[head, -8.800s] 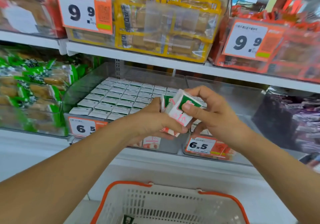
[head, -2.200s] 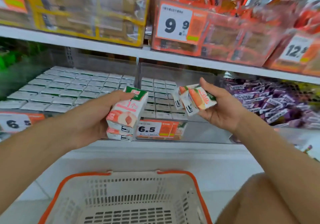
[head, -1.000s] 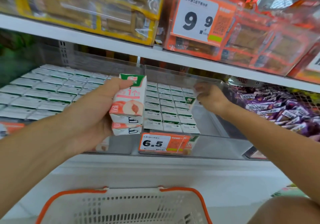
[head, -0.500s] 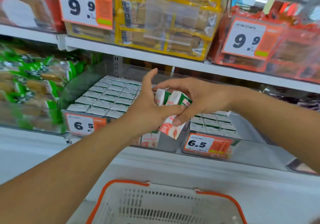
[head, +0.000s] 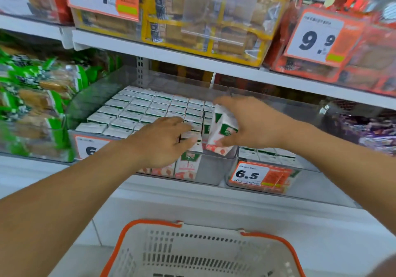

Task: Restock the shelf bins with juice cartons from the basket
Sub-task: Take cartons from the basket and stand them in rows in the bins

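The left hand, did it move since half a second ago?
Yes. The left hand has dropped from beside the carton toward the front-right corner of the left bin, its fingers now on the cartons there.

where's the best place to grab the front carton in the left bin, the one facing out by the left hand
Probably by its top edge, from above. The front carton stands upright against the clear left bin wall, so its face is blocked and a neighbour presses in on its left. Pinch front and back faces just under the top. The left hand already hovers right there; the right hand is holding a tilted carton.
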